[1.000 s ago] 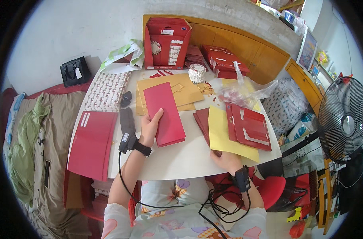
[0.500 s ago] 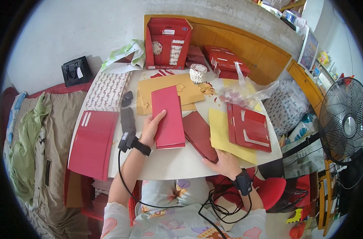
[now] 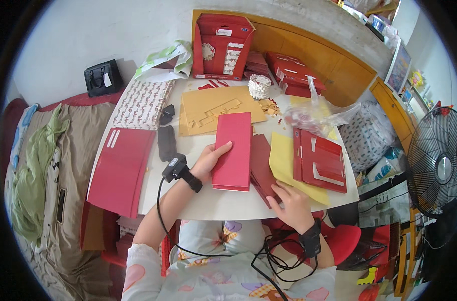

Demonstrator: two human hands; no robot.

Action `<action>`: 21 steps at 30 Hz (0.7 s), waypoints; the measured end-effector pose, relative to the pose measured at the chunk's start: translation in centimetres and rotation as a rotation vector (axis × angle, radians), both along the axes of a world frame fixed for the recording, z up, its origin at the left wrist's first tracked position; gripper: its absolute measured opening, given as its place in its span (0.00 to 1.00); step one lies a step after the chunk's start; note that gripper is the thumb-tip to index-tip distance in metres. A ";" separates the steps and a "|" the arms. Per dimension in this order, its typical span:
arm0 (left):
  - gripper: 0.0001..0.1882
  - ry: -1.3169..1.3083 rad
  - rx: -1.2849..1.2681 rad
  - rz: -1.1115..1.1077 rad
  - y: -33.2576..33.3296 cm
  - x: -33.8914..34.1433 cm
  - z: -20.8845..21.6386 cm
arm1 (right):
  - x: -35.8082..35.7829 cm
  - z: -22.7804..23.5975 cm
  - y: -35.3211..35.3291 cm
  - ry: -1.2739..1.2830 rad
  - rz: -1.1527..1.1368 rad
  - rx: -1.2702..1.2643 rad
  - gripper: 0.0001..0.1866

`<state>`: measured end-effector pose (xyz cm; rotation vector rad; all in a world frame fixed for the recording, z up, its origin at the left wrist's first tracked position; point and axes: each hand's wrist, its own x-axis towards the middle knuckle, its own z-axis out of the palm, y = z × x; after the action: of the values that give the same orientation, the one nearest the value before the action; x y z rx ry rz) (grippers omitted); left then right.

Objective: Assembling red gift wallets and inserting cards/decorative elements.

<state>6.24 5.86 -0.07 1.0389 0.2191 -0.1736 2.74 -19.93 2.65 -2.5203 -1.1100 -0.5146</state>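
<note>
My left hand [image 3: 213,159] grips a folded bright red cardboard piece [image 3: 232,150] by its left side, thumb on top. The piece is held tilted above the white table. My right hand [image 3: 292,206] is at the near edge of a stack of darker red folded cardboard [image 3: 261,168]. Its thumb and bent fingers are apart, touching or just over the stack's right side. A yellow sheet [image 3: 283,160] lies to the right of the stack, partly under a red cardboard box piece with cut-out windows [image 3: 321,160].
Large red cardboard sheets [image 3: 120,170] lie at the table's left. Brown boards [image 3: 198,103], a white roll [image 3: 260,86], a clear plastic bag [image 3: 318,113] and a red display box [image 3: 223,47] stand farther back. Black cables [image 3: 273,256] hang near my lap. A fan [image 3: 441,168] is on the right.
My left hand has moved slightly right with the bright red piece, now upright and closer to the dark stack. My right hand has loosened from the stack and its fingers show above it.
</note>
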 end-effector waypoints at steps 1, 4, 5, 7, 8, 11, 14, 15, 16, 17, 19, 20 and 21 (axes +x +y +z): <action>0.21 -0.019 -0.027 -0.003 -0.6 0.1 -0.2 | 0.2 0.0 -0.1 -0.025 -0.025 0.036 0.14; 0.20 -0.049 -0.082 -0.039 -1.8 0.7 -0.3 | 0.9 -0.3 -0.3 -0.063 -0.072 0.074 0.11; 0.19 -0.064 -0.121 -0.069 -2.2 0.8 -0.2 | 1.1 -0.3 -0.3 -0.031 -0.090 0.086 0.10; 0.18 -0.086 -0.154 -0.124 -2.7 1.1 -0.3 | 1.5 -0.3 -0.4 0.012 -0.106 0.113 0.08; 0.18 -0.085 -0.152 -0.120 -2.6 1.1 -0.4 | 1.6 -0.2 -0.4 0.014 -0.103 0.114 0.08; 0.18 -0.102 -0.164 -0.123 -2.6 0.9 -0.2 | 1.6 0.3 -0.1 0.106 -0.149 0.178 0.07; 0.18 -0.082 -0.162 -0.072 -2.3 1.0 0.0 | 1.9 0.7 -0.2 0.074 -0.125 0.070 0.06; 0.18 -0.080 -0.140 -0.043 -1.9 1.1 -0.1 | 2.0 0.6 -0.3 0.072 -0.123 0.068 0.06; 0.19 -0.077 -0.117 -0.015 -1.5 1.2 -0.2 | 2.0 0.5 -0.4 0.000 -0.104 -0.040 0.05; 0.19 -0.080 -0.118 -0.014 -1.0 1.2 -0.2 | 2.0 0.3 -0.5 -0.072 -0.086 -0.148 0.05; 0.18 -0.081 -0.152 0.037 0.0 1.2 0.0 | 2.2 -0.4 -0.7 -0.114 -0.086 -0.188 0.04; 0.18 -0.087 -0.152 0.039 0.3 1.0 0.1 | 2.2 -0.4 -0.7 -0.154 -0.088 -0.228 0.04; 0.19 -0.110 -0.221 0.010 0.5 0.8 0.3 | 2.2 -0.2 -0.6 -0.160 -0.088 -0.227 0.04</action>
<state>7.04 6.38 0.25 0.8250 0.1027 -0.1274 4.93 -20.51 2.49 -2.7753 -1.1778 -0.6579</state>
